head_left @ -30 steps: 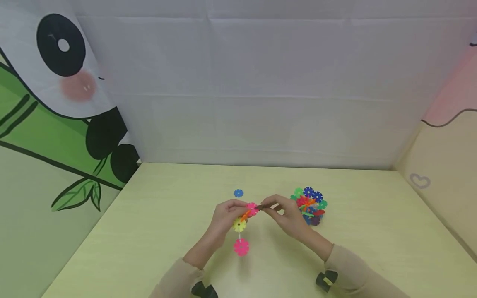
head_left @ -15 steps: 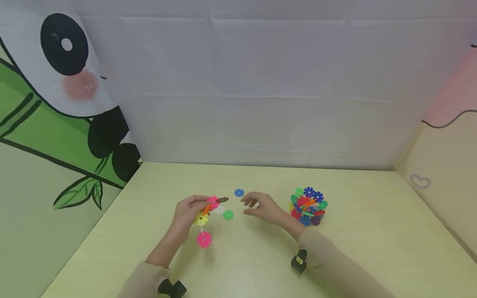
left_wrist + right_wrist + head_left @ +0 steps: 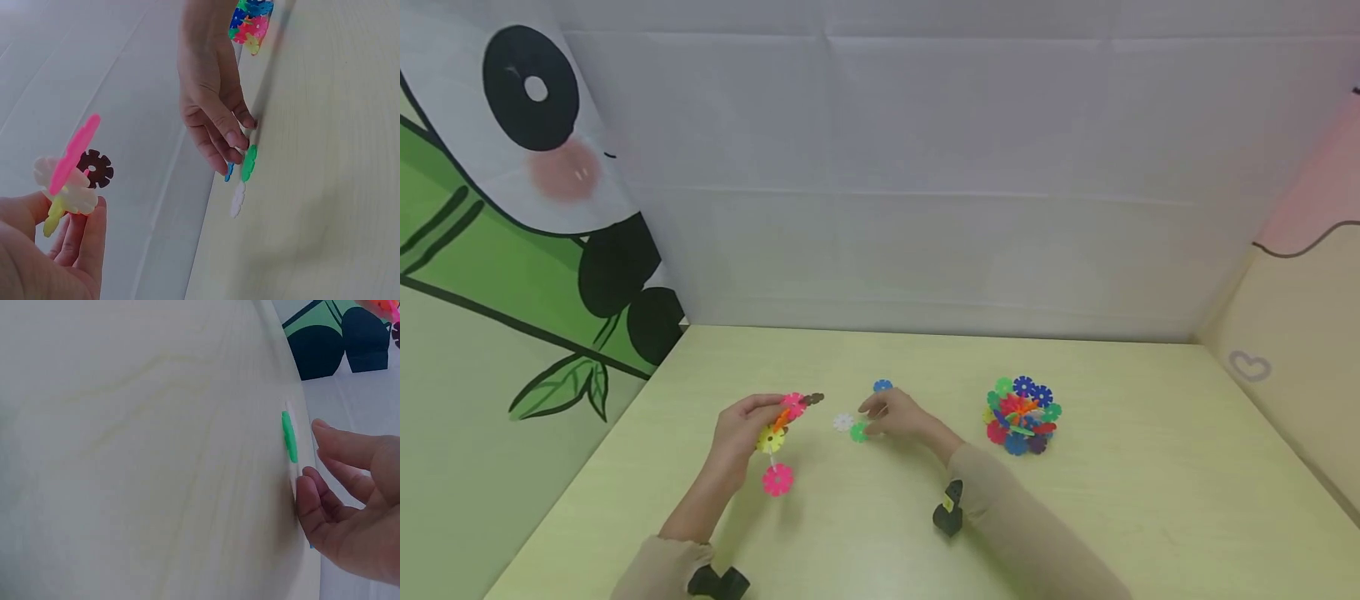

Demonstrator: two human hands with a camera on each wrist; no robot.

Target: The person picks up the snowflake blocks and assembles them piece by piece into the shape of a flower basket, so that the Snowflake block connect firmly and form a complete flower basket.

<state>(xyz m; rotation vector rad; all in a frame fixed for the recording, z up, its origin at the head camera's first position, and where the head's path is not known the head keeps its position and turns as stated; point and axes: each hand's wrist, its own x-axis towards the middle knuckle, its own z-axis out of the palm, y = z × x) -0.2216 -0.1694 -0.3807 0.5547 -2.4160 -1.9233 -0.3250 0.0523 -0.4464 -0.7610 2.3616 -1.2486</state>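
Observation:
My left hand (image 3: pixel 733 437) pinches a chain of linked snowflake discs above the table. In the head view, the chain shows a pink disc (image 3: pixel 778 480) hanging lowest, a yellow one (image 3: pixel 771 439), an orange one (image 3: pixel 781 419), another pink one and a brown disc (image 3: pixel 814 399) at the tip. A white disc (image 3: pixel 78 194) of the chain shows in the left wrist view. My right hand (image 3: pixel 898 415) hovers by a loose green disc (image 3: pixel 858 432), thumb and fingers apart with nothing between them. Beside the green disc lies a white disc (image 3: pixel 842 422).
A blue disc (image 3: pixel 882 385) lies just behind the right hand, partly hidden by it. To the right sits a heap of multicoloured discs (image 3: pixel 1022 417). Pale fabric walls (image 3: pixel 925 183) enclose the table (image 3: pixel 1120 467) at the back and sides.
My left hand has carried the disc chain leftward, with the brown disc on its end. The right hand has let go of the brown disc and come left, down toward the green disc.

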